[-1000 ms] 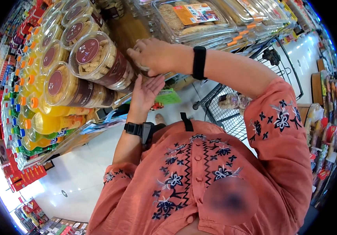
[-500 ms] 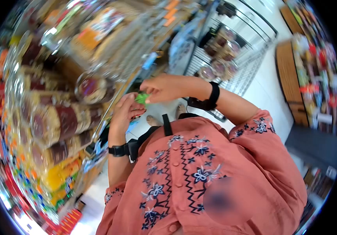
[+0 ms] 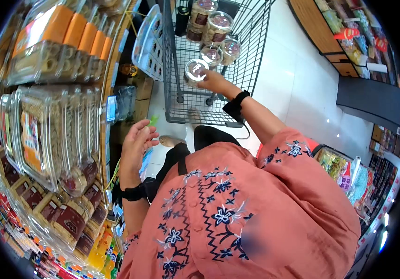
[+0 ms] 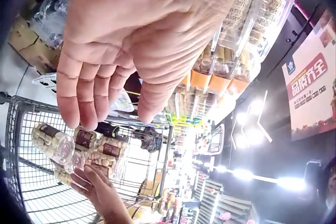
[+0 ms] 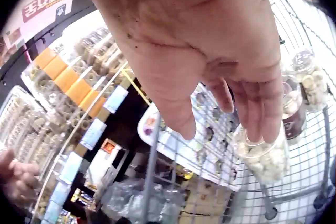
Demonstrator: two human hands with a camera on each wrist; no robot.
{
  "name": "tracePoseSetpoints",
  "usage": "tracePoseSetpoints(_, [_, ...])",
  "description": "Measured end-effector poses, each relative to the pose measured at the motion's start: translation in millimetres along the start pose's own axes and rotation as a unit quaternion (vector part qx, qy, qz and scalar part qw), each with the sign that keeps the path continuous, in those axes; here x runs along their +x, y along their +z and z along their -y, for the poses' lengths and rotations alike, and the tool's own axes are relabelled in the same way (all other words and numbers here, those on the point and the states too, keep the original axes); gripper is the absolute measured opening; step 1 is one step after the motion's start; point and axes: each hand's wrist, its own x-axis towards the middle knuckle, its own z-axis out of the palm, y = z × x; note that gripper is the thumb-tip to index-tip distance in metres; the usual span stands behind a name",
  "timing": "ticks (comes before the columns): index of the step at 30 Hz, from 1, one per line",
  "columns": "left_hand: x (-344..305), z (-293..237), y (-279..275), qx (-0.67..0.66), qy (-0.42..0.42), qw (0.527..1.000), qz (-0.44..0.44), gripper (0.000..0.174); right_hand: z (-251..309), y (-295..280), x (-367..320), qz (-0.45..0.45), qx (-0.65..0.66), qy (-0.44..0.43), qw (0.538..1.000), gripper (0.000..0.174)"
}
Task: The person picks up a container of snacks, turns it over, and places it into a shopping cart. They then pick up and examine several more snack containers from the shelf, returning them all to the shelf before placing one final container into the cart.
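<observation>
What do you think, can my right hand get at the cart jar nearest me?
Likely yes: your right hand is right at that jar, and the open top of the cart leaves the way free.

A pale tiled floor (image 3: pixel 293 93) is running down the aisle, with thin joint lines crossing it and small spots of light glinting on its sheen. To the left in the head view, a long display shelf (image 3: pixel 109 83) is carrying price labels along its front edge. Across the aisle, a curved wooden counter (image 3: pixel 311 24) is standing just beside a dark grey unit (image 3: pixel 372 100). Overhead, bright lights (image 4: pixel 291 183) are glaring, and a pale poster (image 4: pixel 310 106) is displaying a red panel.
</observation>
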Motion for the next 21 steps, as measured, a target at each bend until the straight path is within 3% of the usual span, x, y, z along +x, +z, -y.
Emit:
tracePoseSetpoints(5, [20,2,12,-0.007,-0.036,0.999,-0.019,0.043,-57,1,35,-0.1,-0.031,0.002,0.994,0.074])
tracePoseSetpoints(9, [26,10,14,-0.024,-0.045,0.998,-0.042,0.044,-57,7,54,-0.121,-0.145,-0.062,0.98,0.088])
tracePoseSetpoints(12, [27,15,13,-0.038,-0.048,0.997,-0.057,0.045,-55,21,73,-0.174,-0.258,-0.183,0.933,0.098])
tracePoseSetpoints(17, [21,22,21,-0.06,-0.054,0.993,-0.08,0.044,-41,33,102,-0.031,-0.406,-0.098,0.908,0.115])
tracePoseSetpoints(21, [16,32,24,-0.066,-0.061,0.99,-0.104,0.043,-50,44,109,-0.01,-0.471,-0.117,0.874,0.119])
